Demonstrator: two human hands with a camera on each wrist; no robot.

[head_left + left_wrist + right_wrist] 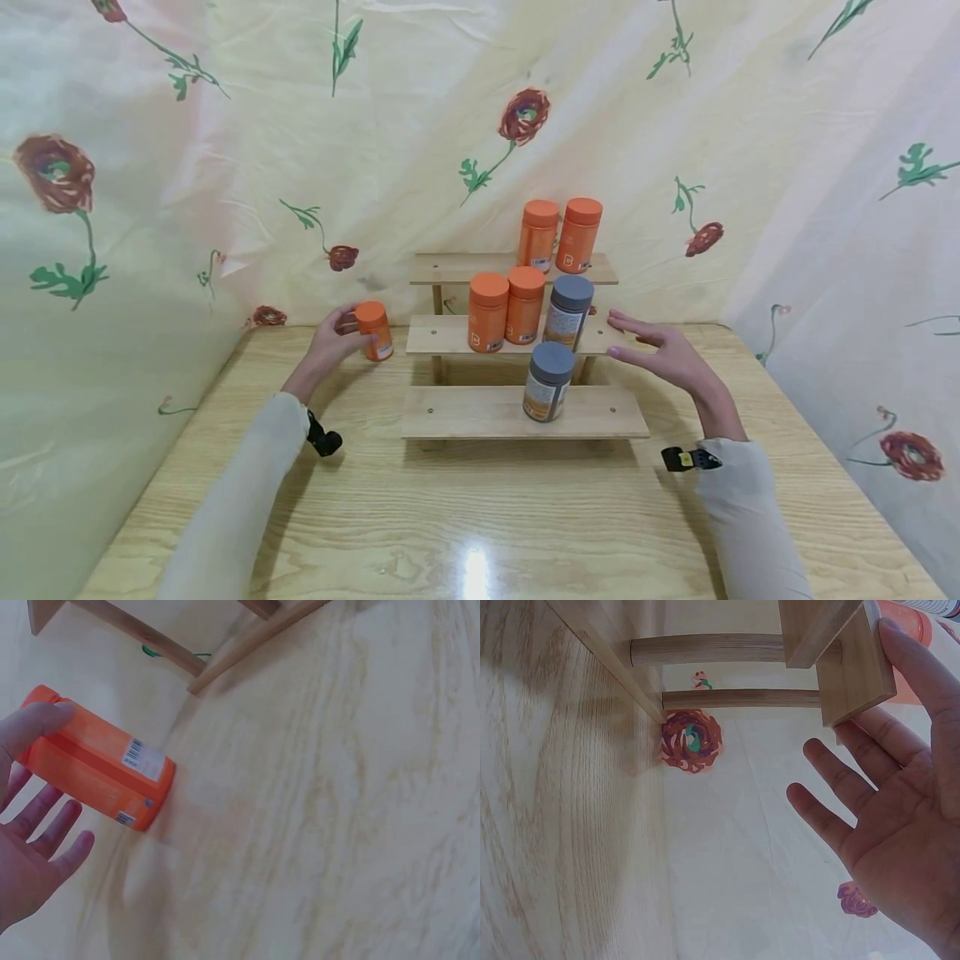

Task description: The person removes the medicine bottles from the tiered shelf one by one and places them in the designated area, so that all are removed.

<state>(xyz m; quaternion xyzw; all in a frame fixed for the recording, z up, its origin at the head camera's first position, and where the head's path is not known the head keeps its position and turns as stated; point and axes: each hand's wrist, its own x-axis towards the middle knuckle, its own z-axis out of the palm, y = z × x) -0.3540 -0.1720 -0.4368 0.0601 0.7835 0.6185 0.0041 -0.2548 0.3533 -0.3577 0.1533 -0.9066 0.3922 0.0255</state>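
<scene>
At the left of the rack, my left hand (330,346) holds an orange lidded jar (379,335) between thumb and fingers. In the left wrist view the jar (105,761) is tilted, its thumb near the lid end and the lower fingers spread away from it. My right hand (667,357) is at the right end of the middle shelf (447,333), fingers extended. The right wrist view shows the right thumb by the edge of a board end (859,671), with fingertips passing behind it and the other fingers spread.
The wooden three-tier rack carries two orange jars (577,237) on top. Two more orange jars (487,315) and a grey-lidded jar (567,312) stand on the middle shelf. Another grey-lidded jar (547,383) is on the bottom shelf (465,412). Flowered cloth (420,150) hangs behind.
</scene>
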